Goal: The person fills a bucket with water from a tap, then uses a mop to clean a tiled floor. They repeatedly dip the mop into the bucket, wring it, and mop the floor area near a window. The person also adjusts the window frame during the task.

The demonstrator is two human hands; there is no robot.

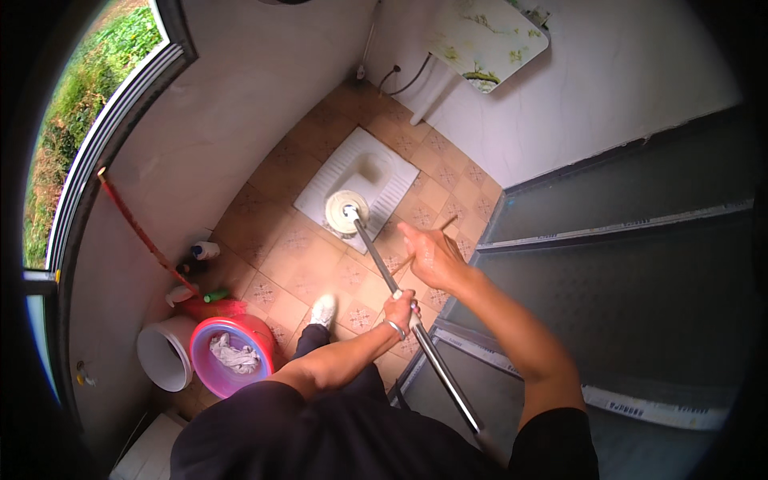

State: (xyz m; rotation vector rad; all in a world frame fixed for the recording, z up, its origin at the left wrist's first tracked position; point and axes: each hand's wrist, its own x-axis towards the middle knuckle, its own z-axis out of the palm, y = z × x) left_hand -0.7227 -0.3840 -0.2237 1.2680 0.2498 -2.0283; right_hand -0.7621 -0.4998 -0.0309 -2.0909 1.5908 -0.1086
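Note:
My left hand (402, 311), with a bracelet at the wrist, is closed around the metal pole of a mop (447, 378). From that grip the pole runs down to a round cream mop head (342, 222), which overlaps the near end of a white squat toilet (396, 207) in my view. Whether the head touches the ceramic I cannot tell. A thin wooden stick (448, 222) passes through my right hand (431, 257), just right of the pole; its other end shows beside the pole. The right hand's fingers are partly hidden.
A pink-red bucket (197, 354) holds a pale cloth (234, 355), beside a white bucket (159, 354). A red stick (141, 231) leans at the left wall near bottles (206, 251). Dark framed panels (570, 288) stand right; a patterned cistern (492, 42) hangs ahead.

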